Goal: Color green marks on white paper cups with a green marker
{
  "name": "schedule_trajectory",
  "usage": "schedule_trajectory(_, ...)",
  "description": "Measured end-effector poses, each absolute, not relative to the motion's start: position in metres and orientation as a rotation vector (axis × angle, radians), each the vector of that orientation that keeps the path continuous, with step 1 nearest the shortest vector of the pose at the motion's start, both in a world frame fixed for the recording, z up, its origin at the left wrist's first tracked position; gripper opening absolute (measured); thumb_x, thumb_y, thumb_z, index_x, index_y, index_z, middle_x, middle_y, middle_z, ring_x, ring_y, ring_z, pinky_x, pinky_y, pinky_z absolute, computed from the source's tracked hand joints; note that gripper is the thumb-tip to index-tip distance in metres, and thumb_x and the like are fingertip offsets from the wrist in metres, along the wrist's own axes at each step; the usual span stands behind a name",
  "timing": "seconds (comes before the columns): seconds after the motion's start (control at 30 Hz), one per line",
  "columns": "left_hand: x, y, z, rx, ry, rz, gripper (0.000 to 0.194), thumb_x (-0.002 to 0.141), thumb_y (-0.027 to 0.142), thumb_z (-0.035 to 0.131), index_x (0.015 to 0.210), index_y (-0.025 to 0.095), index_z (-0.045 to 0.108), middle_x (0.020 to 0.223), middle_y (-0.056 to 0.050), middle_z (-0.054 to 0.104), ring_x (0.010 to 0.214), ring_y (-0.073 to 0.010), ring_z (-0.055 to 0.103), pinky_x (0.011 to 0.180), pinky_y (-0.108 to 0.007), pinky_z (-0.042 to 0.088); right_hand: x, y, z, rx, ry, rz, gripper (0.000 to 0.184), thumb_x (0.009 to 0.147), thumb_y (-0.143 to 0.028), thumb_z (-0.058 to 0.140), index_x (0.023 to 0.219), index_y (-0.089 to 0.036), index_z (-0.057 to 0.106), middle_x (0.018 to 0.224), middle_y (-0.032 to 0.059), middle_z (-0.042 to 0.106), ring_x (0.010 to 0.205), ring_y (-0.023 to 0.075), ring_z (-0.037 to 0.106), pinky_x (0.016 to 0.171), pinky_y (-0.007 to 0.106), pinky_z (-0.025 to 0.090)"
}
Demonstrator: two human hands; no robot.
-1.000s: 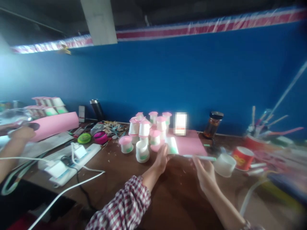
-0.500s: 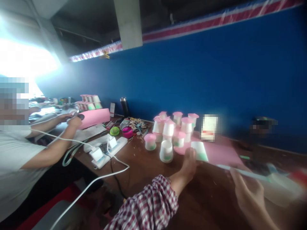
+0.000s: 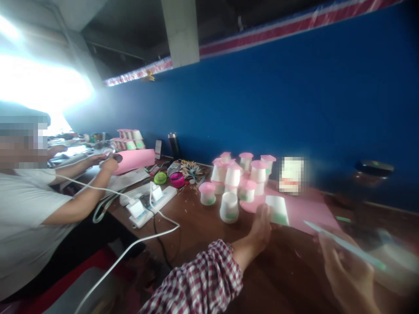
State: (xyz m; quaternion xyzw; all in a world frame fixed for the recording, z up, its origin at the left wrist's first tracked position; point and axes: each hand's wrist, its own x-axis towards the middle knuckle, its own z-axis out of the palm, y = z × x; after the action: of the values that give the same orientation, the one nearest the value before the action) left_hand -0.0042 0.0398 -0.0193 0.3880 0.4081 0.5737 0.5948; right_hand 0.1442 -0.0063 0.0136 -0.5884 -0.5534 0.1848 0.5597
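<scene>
My left hand point(image 3: 260, 226), in a plaid sleeve, grips a white paper cup point(image 3: 277, 210) with a green band, lying on its side over a pink sheet point(image 3: 307, 211). My right hand point(image 3: 348, 272) is blurred at the lower right and holds a long thin pen point(image 3: 343, 245) with a green tip. Just beyond my left hand stands a cluster of white cups with pink tops point(image 3: 240, 174), and one upturned white cup point(image 3: 229, 207) stands at its near edge.
A person in a white shirt point(image 3: 29, 218) works at the left over a pink roll point(image 3: 135, 160). A white power strip with cables point(image 3: 149, 200), green and magenta tape rolls point(image 3: 170, 179), a dark flask point(image 3: 173, 146) and a blurred jar point(image 3: 369, 179) stand on the brown table point(image 3: 203, 231).
The view has swung left, bringing the other person into sight. My left hand has kept its hold on the cup on the pink sheet. My right hand with the pen has slid toward the lower right.
</scene>
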Motion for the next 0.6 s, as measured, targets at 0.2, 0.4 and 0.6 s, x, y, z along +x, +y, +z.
schedule_trajectory(0.2,-0.002,0.035,-0.019,0.867,0.808,1.461,0.054,0.077,0.064,0.050,0.101,0.015,0.054,0.099,-0.009,0.056,0.084,-0.0179,0.058,0.076,-0.036,0.051,0.143,-0.014,0.014,-1.328,-1.468,0.314,0.034,0.077,-0.048,0.054,0.086,-0.017,0.063,0.071,0.0096,0.065,0.063,0.0236,0.060,0.061,0.034,0.049)
schedule_trajectory(0.4,-0.003,0.034,-0.017,0.963,0.768,1.384,0.054,0.079,0.062,0.048,0.097,0.013,0.059,0.083,-0.007,0.059,0.072,-0.0158,0.058,0.072,-0.036,0.049,0.141,-0.016,0.017,-1.295,-1.443,0.289,0.034,0.078,-0.046,0.055,0.090,-0.016,0.063,0.077,0.0104,0.064,0.061,0.0213,0.057,0.058,0.032,0.047)
schedule_trajectory(0.6,-0.002,0.038,-0.024,0.992,0.818,1.349,0.057,0.079,0.065,0.046,0.099,0.014,0.060,0.071,-0.005,0.058,0.064,-0.0142,0.055,0.067,-0.032,0.047,0.147,-0.012,0.008,-1.333,-1.449,0.290,0.037,0.076,-0.050,0.056,0.091,-0.018,0.063,0.078,0.0091,0.063,0.064,0.0216,0.056,0.059,0.033,0.045)
